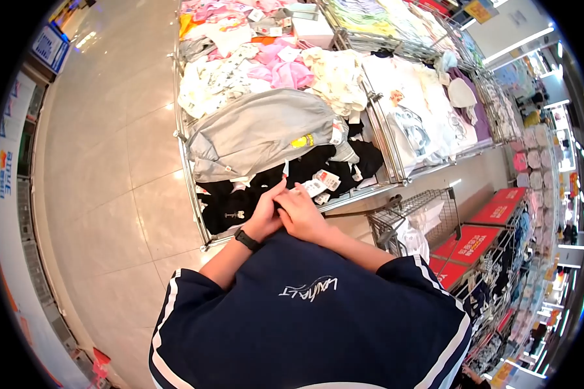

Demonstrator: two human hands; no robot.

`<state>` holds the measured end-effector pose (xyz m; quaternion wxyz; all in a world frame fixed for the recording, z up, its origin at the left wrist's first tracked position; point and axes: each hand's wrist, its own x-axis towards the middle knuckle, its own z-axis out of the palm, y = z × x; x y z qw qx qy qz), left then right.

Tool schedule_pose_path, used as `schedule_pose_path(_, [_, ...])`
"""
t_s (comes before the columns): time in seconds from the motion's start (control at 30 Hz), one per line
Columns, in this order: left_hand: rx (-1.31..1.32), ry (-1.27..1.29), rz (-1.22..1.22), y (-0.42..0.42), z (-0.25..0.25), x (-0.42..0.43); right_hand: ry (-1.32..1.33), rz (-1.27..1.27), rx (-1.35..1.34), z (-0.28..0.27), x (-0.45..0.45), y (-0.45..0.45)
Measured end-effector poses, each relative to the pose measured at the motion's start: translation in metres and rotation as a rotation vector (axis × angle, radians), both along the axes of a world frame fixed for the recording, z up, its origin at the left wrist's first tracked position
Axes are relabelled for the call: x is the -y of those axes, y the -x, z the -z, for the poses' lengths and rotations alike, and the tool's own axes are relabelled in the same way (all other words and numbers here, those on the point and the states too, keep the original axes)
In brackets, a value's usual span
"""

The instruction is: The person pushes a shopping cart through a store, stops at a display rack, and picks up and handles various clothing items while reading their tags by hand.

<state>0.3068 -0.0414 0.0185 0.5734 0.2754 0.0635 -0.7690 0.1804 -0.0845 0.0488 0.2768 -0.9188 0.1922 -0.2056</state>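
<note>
Grey garment (253, 133) laid out mid-rack; black clothes (219, 211) on its near side rumpled. My left hand (264, 217) and right hand (305, 219) together by white tags (329, 179); can't tell if the grip holds anything.

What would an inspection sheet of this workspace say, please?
Surface: metal-framed display bin, heaped with clothing.
Job's things: black garments at the near end, crumpled; grey garment spread over part of them.
Clutter: white paper tags beside the fingers; pink garments and cream ones piled further back.
Grippers: left hand and right hand together at the bin's near edge; grip unclear.
Cables: nothing seen.
Surroundings: wire cart and red signs to the right; tiled floor to the left.
</note>
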Motion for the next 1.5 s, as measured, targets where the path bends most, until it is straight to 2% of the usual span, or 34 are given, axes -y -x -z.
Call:
schedule_pose_path(0.03, [-0.043, 0.012, 0.087, -0.007, 0.008, -0.004, -0.127, -0.074, -0.012, -0.004, 0.001, 0.004])
schedule_pose_path(0.07, [0.03, -0.086, 0.093, -0.007, 0.016, -0.009, -0.255, -0.144, -0.018, -0.01, 0.005, 0.011])
schedule_pose_path(0.1, [0.06, -0.074, 0.11, -0.009, 0.02, -0.015, -0.371, -0.232, -0.038, -0.017, 0.013, 0.019])
schedule_pose_path(0.13, [0.09, -0.06, 0.128, -0.015, 0.018, -0.019, -0.401, -0.181, 0.083, -0.014, 0.019, 0.028])
schedule_pose_path(0.2, [0.134, 0.01, 0.152, -0.024, 0.003, -0.023, -0.359, 0.038, 0.159, -0.025, 0.031, 0.052])
schedule_pose_path(0.27, [0.278, 0.001, 0.128, -0.024, -0.028, -0.022, -0.133, 0.164, 0.042, -0.026, 0.045, 0.065])
schedule_pose_path(0.3, [0.243, 0.058, 0.169, -0.026, -0.031, -0.022, -0.134, 0.181, -0.021, -0.02, 0.045, 0.069])
schedule_pose_path(0.4, [0.315, 0.086, 0.206, -0.02, -0.069, -0.022, -0.036, 0.144, 0.115, 0.032, 0.052, 0.061])
schedule_pose_path(0.47, [0.298, 0.402, 0.285, -0.02, -0.078, -0.018, -0.057, -0.055, 0.138, 0.036, 0.063, 0.047])
schedule_pose_path(0.53, [0.38, 0.468, 0.292, -0.023, -0.084, -0.02, -0.686, -0.062, 0.216, 0.008, 0.05, 0.032])
schedule_pose_path(0.57, [0.425, 0.425, 0.238, -0.023, -0.085, -0.02, -0.982, -0.086, 0.391, -0.001, 0.045, 0.024])
schedule_pose_path(0.6, [0.469, 0.381, 0.182, -0.023, -0.086, -0.02, -1.099, 0.089, 0.521, 0.021, 0.034, 0.028])
schedule_pose_path(0.63, [0.473, 0.309, 0.105, -0.021, -0.078, -0.02, -1.015, -0.02, 0.405, 0.036, 0.04, 0.024])
schedule_pose_path(0.7, [0.62, 0.205, 0.028, -0.02, -0.056, -0.018, -1.752, 0.019, 0.555, 0.055, 0.048, 0.019])
schedule_pose_path(0.73, [0.703, 0.173, -0.028, -0.015, -0.041, -0.016, -2.086, 0.131, 0.646, 0.06, 0.052, 0.015])
schedule_pose_path(0.77, [0.728, 0.148, -0.098, -0.009, -0.024, -0.013, -2.019, 0.105, 0.611, 0.074, 0.053, 0.015])
schedule_pose_path(0.87, [0.449, 0.027, -0.108, 0.004, -0.014, -0.002, -1.994, 0.02, 0.556, 0.082, 0.055, 0.013])
schedule_pose_path(0.9, [0.38, -0.04, -0.063, 0.006, -0.02, 0.002, -2.005, 0.102, 0.583, 0.039, 0.055, 0.015])
schedule_pose_path(0.93, [0.354, -0.091, -0.044, 0.008, -0.021, 0.006, -2.073, 0.118, 0.587, 0.041, 0.06, 0.024])
schedule_pose_path(0.97, [0.372, -0.103, -0.048, 0.011, -0.021, 0.012, -2.053, 0.16, 0.418, 0.06, 0.073, 0.04])
schedule_pose_path(1.0, [0.388, -0.119, -0.053, 0.016, -0.023, 0.016, -2.027, 0.204, 0.247, 0.056, 0.081, 0.048])
schedule_pose_path(1.03, [0.403, -0.1, -0.088, 0.021, -0.02, 0.02, -2.011, 0.207, 0.262, 0.053, 0.084, 0.051])
schedule_pose_path(1.07, [0.421, -0.082, -0.125, 0.025, -0.015, 0.024, -2.076, 0.428, 0.264, 0.049, 0.089, 0.056])
schedule_pose_path(1.13, [0.453, -0.114, -0.184, 0.028, -0.019, 0.038, -2.178, 0.281, 0.617, 0.04, 0.094, 0.063])
schedule_pose_path(1.17, [0.472, -0.121, -0.177, 0.03, -0.018, 0.045, -2.175, 0.053, 0.688, 0.03, 0.093, 0.07])
schedule_pose_path(1.2, [0.485, -0.129, -0.169, 0.035, -0.016, 0.05, -2.158, 0.022, 0.688, 0.022, 0.09, 0.072])
schedule_pose_path(1.27, [0.571, -0.053, -0.055, 0.047, 0.014, 0.057, -2.022, 0.332, 0.596, 0.055, 0.082, 0.072])
schedule_pose_path(1.3, [0.5, -0.034, -0.041, 0.055, 0.012, 0.059, -1.875, 0.373, 0.626, 0.064, 0.083, 0.069])
schedule_pose_path(1.4, [0.608, -0.036, 0.005, 0.059, 0.02, 0.064, -1.761, 0.535, 0.514, 0.074, 0.094, 0.076])
schedule_pose_path(1.43, [0.541, 0.002, -0.025, 0.059, 0.019, 0.065, -1.755, 0.505, 0.523, 0.073, 0.095, 0.078])
schedule_pose_path(1.5, [0.592, 0.002, -0.082, 0.057, 0.04, 0.065, -1.849, 0.474, 0.629, 0.065, 0.094, 0.075])
